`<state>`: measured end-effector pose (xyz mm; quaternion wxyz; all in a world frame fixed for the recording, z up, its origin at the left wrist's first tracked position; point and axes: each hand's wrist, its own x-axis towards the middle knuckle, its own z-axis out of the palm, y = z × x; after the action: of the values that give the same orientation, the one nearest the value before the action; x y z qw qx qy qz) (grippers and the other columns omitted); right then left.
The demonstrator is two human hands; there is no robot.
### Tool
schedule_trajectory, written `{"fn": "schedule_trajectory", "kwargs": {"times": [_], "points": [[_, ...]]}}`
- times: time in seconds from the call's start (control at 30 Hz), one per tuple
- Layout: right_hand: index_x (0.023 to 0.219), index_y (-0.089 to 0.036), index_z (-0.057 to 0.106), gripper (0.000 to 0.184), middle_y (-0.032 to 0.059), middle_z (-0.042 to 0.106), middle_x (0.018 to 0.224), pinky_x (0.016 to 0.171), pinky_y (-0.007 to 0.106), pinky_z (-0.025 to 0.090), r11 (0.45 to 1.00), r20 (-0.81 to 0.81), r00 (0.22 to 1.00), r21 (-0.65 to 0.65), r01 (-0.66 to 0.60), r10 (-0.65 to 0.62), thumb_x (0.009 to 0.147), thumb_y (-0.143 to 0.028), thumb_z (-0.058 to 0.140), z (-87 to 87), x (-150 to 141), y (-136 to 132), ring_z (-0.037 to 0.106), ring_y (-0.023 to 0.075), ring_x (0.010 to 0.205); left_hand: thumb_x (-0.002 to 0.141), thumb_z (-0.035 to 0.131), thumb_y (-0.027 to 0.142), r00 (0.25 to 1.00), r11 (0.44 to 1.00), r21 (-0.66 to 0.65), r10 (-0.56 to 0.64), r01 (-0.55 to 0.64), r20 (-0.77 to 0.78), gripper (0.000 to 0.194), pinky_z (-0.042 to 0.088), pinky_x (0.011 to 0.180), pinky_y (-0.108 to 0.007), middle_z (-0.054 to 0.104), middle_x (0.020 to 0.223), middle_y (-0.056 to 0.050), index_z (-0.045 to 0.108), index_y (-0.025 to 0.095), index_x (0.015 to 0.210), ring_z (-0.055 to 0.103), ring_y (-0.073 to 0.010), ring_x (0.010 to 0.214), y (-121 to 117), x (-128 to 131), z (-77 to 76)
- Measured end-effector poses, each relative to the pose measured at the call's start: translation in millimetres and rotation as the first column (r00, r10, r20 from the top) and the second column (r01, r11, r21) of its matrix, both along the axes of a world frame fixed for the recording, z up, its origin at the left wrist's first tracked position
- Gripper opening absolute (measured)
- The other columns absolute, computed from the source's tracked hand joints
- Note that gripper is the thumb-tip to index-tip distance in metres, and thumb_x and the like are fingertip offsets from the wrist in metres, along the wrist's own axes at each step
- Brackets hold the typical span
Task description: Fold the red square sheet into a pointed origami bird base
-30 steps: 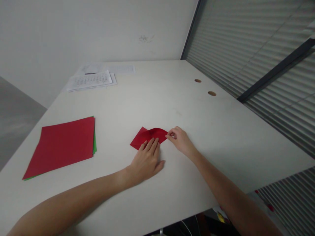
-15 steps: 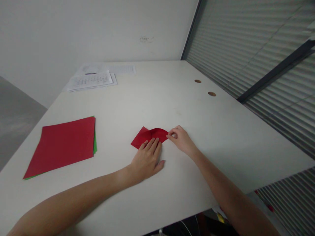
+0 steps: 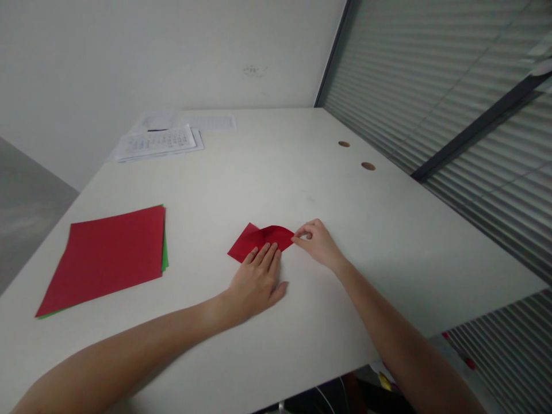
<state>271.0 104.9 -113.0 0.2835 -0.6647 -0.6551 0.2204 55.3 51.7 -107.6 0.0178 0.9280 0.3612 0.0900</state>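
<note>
A folded piece of red paper (image 3: 276,234) lies on the white table in front of me, with one flap bowed upward on its right side. My left hand (image 3: 259,276) rests flat over the paper's near edge, fingers stretched out and thumb apart, pressing it on the table. The thumb and forefinger of my right hand (image 3: 314,238) pinch the paper's right-hand tip. Part of the paper's near side is hidden under my left fingers.
A stack of red sheets (image 3: 107,256) with green paper under it lies at the left. White printed papers (image 3: 157,142) sit at the table's far left. Two round holes (image 3: 368,166) are near the right edge, beside window blinds (image 3: 431,86).
The view has shifted very slightly. Both hands and the folded red paper keep the same positions relative to each other.
</note>
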Motion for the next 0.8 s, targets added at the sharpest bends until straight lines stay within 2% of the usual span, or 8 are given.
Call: {"fn": "schedule_trajectory", "kwargs": {"times": [0.3, 0.57, 0.63, 0.8], "points": [[0.075, -0.020, 0.073, 0.003, 0.0059, 0.045, 0.100, 0.097, 0.039, 0.047, 1.000, -0.040, 0.999, -0.023, 0.010, -0.011, 0.073, -0.023, 0.074, -4.3, 6.0, 4.3, 0.055, 0.0208, 0.099, 0.094, 0.042, 0.045, 1.000, 1.000, 0.022, 0.000, 0.000, -0.010, 0.064, 0.037, 0.109, -0.048, 0.042, 0.147, -0.025, 0.044, -0.001, 0.139, 0.041, -0.0360, 0.136, -0.3, -0.1, 0.8], [0.078, -0.021, 0.073, 0.003, 0.0061, 0.045, 0.099, 0.103, 0.042, 0.044, 0.997, -0.049, 0.996, 0.011, -0.072, 0.072, 0.077, -0.023, 0.072, -4.0, 13.9, 5.5, 0.054, 0.0214, 0.103, 0.094, 0.043, 0.045, 1.000, 1.000, 0.005, -0.002, 0.002, 0.006, 0.063, 0.037, 0.109, -0.050, 0.041, 0.147, -0.025, 0.044, 0.000, 0.139, 0.041, -0.0357, 0.137, 0.2, -0.5, 0.3], [0.079, -0.021, 0.074, 0.005, 0.0059, 0.046, 0.101, 0.102, 0.041, 0.045, 0.996, -0.062, 0.995, 0.017, -0.083, 0.084, 0.079, -0.024, 0.070, -4.0, 20.4, 7.5, 0.055, 0.0197, 0.100, 0.094, 0.043, 0.045, 1.000, 1.000, 0.007, -0.002, 0.002, 0.013, 0.062, 0.037, 0.109, -0.050, 0.041, 0.147, -0.025, 0.044, 0.002, 0.139, 0.040, -0.0352, 0.137, 0.2, -0.9, -0.4], [0.085, -0.022, 0.075, 0.013, 0.0056, 0.051, 0.099, 0.087, 0.036, 0.051, 0.996, -0.082, 0.993, 0.047, -0.078, 0.081, 0.082, -0.032, 0.066, 2.1, 35.4, 10.1, 0.057, 0.0177, 0.090, 0.094, 0.043, 0.045, 1.000, 1.000, 0.011, -0.007, 0.007, 0.008, 0.064, 0.035, 0.111, -0.048, 0.041, 0.148, -0.024, 0.044, 0.001, 0.139, 0.040, -0.0348, 0.138, 0.2, -1.3, -0.8]]}}
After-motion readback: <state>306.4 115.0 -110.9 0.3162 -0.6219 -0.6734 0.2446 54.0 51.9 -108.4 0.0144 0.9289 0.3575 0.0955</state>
